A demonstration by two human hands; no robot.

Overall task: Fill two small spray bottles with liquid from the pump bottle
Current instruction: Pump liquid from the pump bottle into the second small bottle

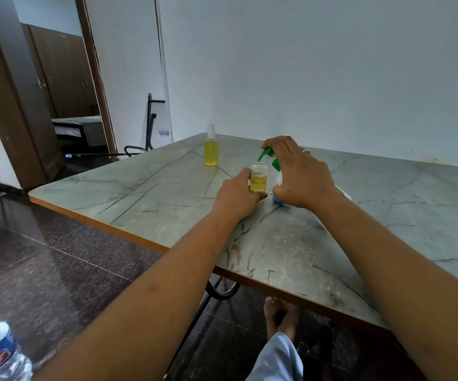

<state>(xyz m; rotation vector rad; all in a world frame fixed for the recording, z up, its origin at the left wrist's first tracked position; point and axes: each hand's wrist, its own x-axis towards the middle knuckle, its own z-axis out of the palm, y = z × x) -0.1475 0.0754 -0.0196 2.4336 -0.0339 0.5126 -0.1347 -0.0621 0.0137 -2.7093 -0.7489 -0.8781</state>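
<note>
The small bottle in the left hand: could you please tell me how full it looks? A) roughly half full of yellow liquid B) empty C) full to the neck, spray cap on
A: the small bottle gripped by the left hand shows yellow liquid only in its lower half, its neck uncapped under the green nozzle of the pump bottle.

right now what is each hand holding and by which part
The left hand grips the small open spray bottle round its lower body. The right hand wraps the pump bottle, fingers over its green pump head, thumb low on the body.

Capped bottle (211,148) behind open bottle (258,179)
</note>
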